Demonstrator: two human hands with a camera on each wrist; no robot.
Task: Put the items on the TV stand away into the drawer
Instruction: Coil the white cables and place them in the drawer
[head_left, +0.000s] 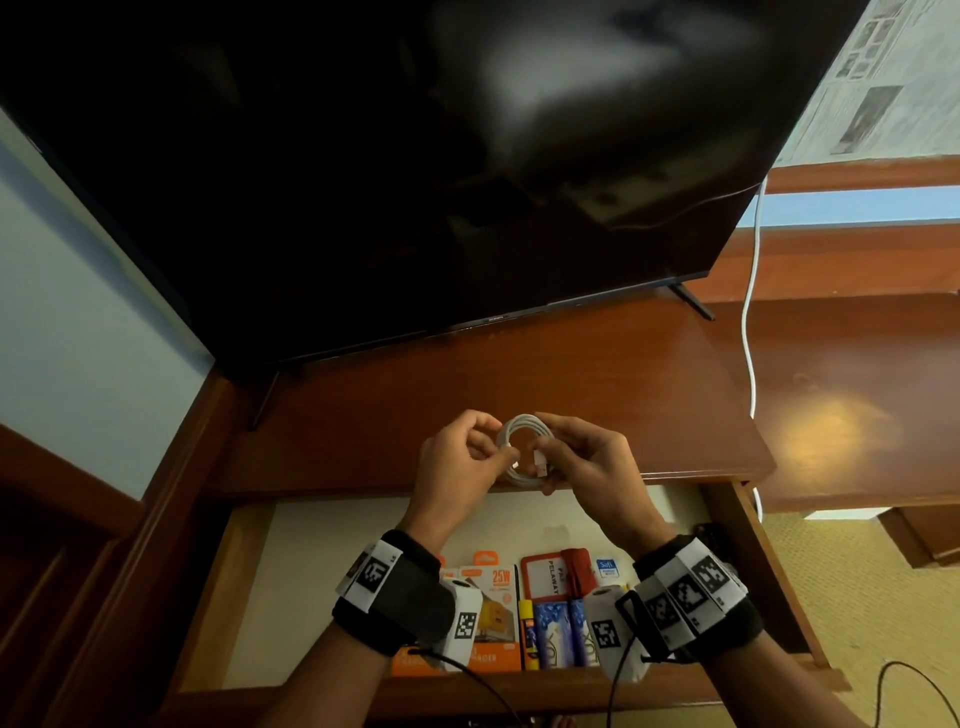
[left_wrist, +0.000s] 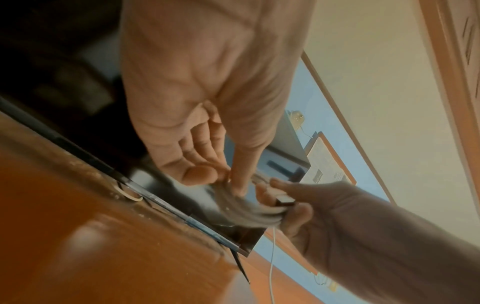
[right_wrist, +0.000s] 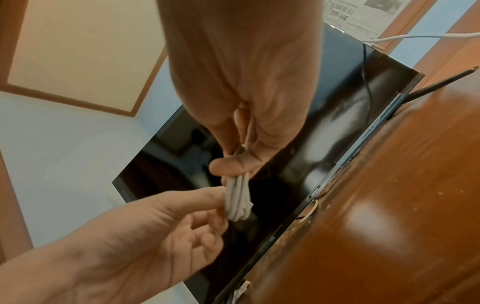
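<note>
A: Your left hand (head_left: 457, 462) and right hand (head_left: 587, 462) both pinched the coiled white cable (head_left: 524, 447) between them, thumb and fingertips closed on opposite sides of the loop. Was the plug free?

B: You had one connector end (head_left: 540, 462) standing inside the coil, held by your right fingers (left_wrist: 283, 186). In the right wrist view your thumb (right_wrist: 228, 166) clamped the bundled strands from above, and your left index finger (right_wrist: 197, 197) touched them from the side.

A: Where was the coil itself?

B: Held in the air just above the front edge of the TV stand (head_left: 519, 374), not resting on it. Directly below your wrists the drawer (head_left: 244, 587) stood pulled out.

A: Contents under the grip?

B: An orange charger box (head_left: 496, 613), a red card holder (head_left: 550, 577), blue packets (head_left: 553, 631) and a yellow tube (head_left: 529, 631), all near the drawer's front. Beyond the grip stood the dark TV (head_left: 415, 182); to its right a loose white wire (head_left: 750, 322) hung down.
</note>
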